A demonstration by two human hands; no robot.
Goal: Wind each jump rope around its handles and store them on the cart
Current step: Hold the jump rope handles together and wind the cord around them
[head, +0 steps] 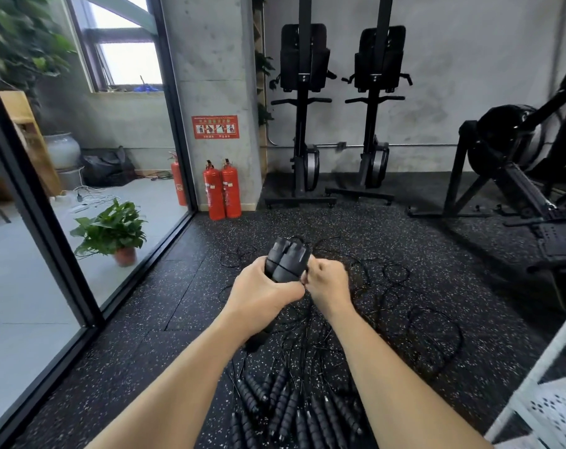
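Observation:
My left hand [260,291] grips a pair of black jump rope handles [286,259] held side by side, pointing away from me at chest height. A thin black cord crosses the handles. To their right my right hand [327,281] is curled into a fist and pinches that thin black rope [304,281] next to the handles. On the floor below my arms lie several more black ribbed handles [285,406]. Their cords [414,322] spread in tangled loops over the speckled rubber floor. The white perforated cart [553,413] shows at the bottom right corner.
Two red fire extinguishers [221,192] stand against a concrete pillar. A glass wall [81,254] runs along the left, with a potted plant [113,231] behind it. Black upright machines [304,124] and a rower [518,176] line the back and right.

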